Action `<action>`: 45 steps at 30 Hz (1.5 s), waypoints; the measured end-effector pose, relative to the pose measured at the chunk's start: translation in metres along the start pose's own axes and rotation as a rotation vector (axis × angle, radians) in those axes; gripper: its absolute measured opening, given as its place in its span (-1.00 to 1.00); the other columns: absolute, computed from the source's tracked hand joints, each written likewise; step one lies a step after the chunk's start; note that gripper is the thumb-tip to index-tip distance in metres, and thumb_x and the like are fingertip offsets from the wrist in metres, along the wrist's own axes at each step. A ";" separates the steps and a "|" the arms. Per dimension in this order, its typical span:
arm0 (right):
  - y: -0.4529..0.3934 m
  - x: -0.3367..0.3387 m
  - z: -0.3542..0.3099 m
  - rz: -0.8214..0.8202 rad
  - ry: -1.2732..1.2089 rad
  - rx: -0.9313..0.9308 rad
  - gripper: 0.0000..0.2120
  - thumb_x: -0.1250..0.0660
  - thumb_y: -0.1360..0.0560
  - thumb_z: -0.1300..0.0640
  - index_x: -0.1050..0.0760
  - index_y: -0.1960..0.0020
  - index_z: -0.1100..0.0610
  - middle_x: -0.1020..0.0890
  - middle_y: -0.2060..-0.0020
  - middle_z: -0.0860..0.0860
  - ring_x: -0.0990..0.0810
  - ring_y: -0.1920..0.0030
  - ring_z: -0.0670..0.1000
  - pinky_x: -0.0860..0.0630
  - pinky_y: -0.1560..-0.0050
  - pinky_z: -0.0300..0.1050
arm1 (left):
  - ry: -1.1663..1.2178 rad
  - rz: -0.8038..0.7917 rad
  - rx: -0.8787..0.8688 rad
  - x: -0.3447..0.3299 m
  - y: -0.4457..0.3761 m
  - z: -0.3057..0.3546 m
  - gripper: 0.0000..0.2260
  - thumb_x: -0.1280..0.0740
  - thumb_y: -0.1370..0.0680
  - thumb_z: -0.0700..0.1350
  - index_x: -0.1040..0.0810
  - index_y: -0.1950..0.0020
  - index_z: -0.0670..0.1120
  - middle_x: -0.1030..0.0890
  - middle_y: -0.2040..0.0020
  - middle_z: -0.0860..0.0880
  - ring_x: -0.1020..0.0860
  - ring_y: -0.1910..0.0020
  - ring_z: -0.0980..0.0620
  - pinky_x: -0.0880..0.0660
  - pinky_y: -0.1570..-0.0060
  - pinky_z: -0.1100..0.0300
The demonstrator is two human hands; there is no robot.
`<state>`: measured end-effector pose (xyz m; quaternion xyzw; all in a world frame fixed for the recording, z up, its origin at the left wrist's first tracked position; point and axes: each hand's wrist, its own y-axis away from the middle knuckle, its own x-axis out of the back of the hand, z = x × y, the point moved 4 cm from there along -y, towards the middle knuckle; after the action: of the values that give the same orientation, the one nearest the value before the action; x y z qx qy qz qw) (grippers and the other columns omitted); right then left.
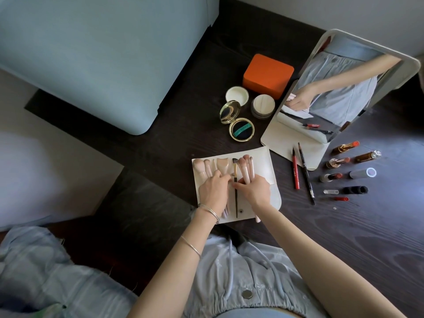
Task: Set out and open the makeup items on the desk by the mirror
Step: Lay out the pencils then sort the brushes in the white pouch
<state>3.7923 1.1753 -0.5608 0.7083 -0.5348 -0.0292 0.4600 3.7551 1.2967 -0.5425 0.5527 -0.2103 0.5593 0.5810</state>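
1. On the dark wooden desk [344, 237], a cream fabric brush roll [270, 198] is lying open, just in front of the white-framed mirror [410, 72].
2. Both hands are resting on its pink-handled brushes [246, 166].
3. Left hand [212, 191] is pinching something small; I cannot tell what.
4. Right hand [254, 190] is gripping pink handles.

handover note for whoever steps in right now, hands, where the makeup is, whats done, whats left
Left hand and right hand: both on the brushes in the open white brush pouch at the desk's near edge, fingers curled on handles.
Gold compact open; powder jar open, its lid beside it.
Lipsticks uncapped right of the mirror, two pencils beside them.
Orange box shut, behind the jar.
Left: finish arranging brushes, perhaps open the orange box.
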 end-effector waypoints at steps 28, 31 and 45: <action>0.005 0.005 -0.006 -0.184 -0.470 -0.032 -0.89 -0.34 -0.50 0.16 -0.44 0.14 0.16 -0.50 0.31 0.04 -0.46 0.31 -0.04 -0.44 0.28 -0.19 | 0.363 0.029 0.062 0.014 0.008 0.002 -0.87 -0.29 -0.57 -0.07 -0.58 -0.02 -0.07 -0.63 0.05 0.02 -0.58 0.08 0.03 -0.51 0.15 0.15; 0.010 0.009 -0.008 -0.420 -0.786 -0.138 -0.94 -0.23 -0.54 0.31 -0.45 0.01 0.22 -0.51 0.23 0.10 -0.51 0.22 0.02 -0.52 0.12 -0.09 | 0.772 -0.121 0.190 0.011 0.006 0.008 -0.84 -0.26 -0.59 -0.08 -0.58 -0.06 -0.11 -0.63 0.11 0.01 -0.59 0.20 0.11 -0.54 0.21 0.30; 0.012 0.022 -0.003 -0.330 -0.656 0.004 -0.80 -0.39 -0.46 0.30 -0.53 -0.01 0.41 -0.64 0.06 0.33 -0.67 0.05 0.27 -0.59 0.02 0.22 | 0.968 -0.274 0.268 0.005 0.013 0.017 -0.81 -0.42 -0.46 -0.26 -0.53 -0.03 -0.08 -0.59 0.14 0.00 -0.60 0.16 0.07 -0.62 0.21 0.25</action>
<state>3.7945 1.1595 -0.5413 0.7389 -0.5323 -0.3276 0.2516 3.7516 1.2810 -0.5275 0.3229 0.2301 0.6916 0.6038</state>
